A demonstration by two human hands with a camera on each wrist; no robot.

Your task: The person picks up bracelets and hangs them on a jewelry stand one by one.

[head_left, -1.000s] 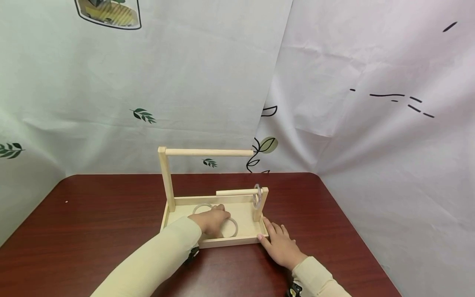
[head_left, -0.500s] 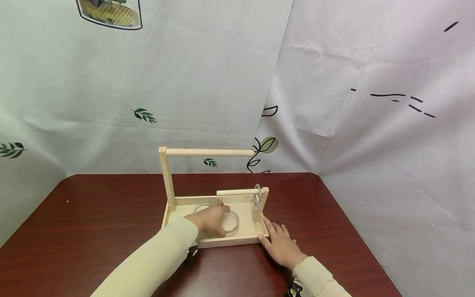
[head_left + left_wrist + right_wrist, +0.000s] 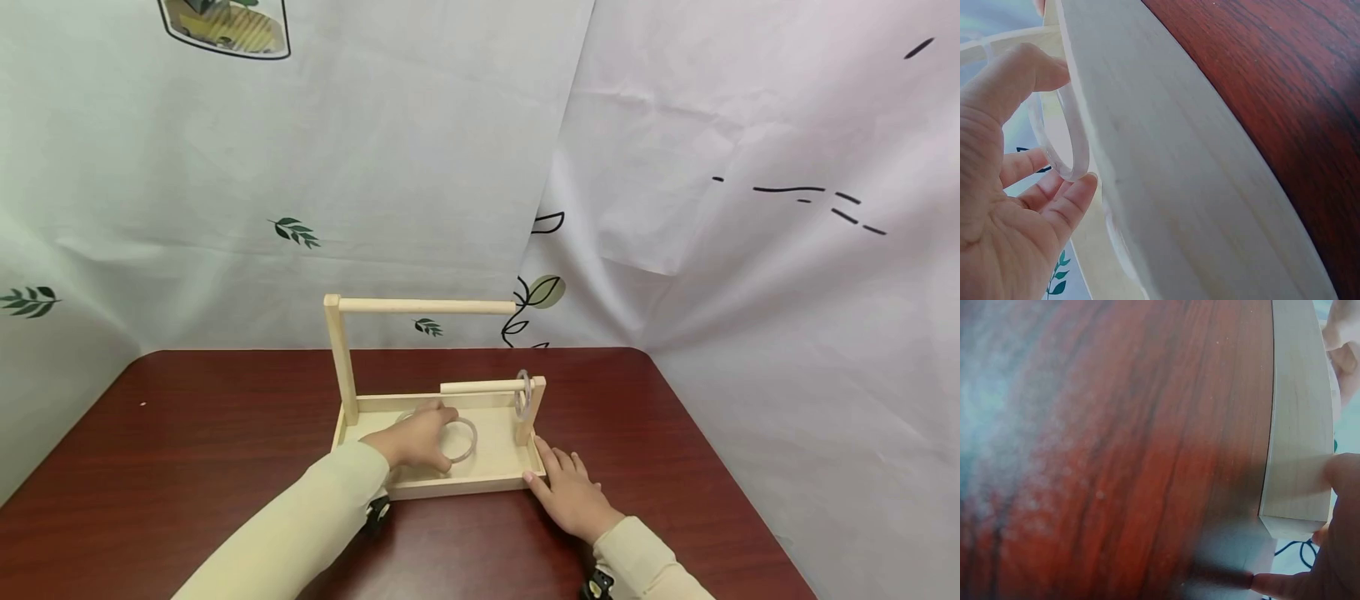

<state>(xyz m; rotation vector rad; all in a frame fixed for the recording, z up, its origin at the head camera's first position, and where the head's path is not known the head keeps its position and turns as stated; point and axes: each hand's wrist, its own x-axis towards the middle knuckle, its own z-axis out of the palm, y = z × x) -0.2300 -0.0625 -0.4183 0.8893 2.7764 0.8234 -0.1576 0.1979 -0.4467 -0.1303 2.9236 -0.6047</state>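
Observation:
My left hand (image 3: 415,437) is over the shallow wooden tray (image 3: 465,486), its thumb and fingers holding a pale translucent bangle (image 3: 472,442) by the edges. In the left wrist view that bangle (image 3: 1075,140) is tipped up beside the tray wall, thumb above and fingertips below. A second bangle (image 3: 405,414) lies in the tray, mostly hidden behind the left hand. Another bangle (image 3: 522,396) hangs on the short lower rod (image 3: 480,387) near its post. My right hand (image 3: 573,498) rests at the tray's front right corner, fingers extended along the side and thumb touching the front wall.
At the tray's left end rises a tall wooden post (image 3: 341,358) carrying a long upper rod (image 3: 427,306) toward the right. The reddish-brown table (image 3: 225,433) has rounded far corners. White printed cloth (image 3: 420,167) hangs behind it and along the right side.
The left hand has drawn slightly left and up, and its bangle has gone from lying flat to tilted up. My right hand keeps its place at the corner.

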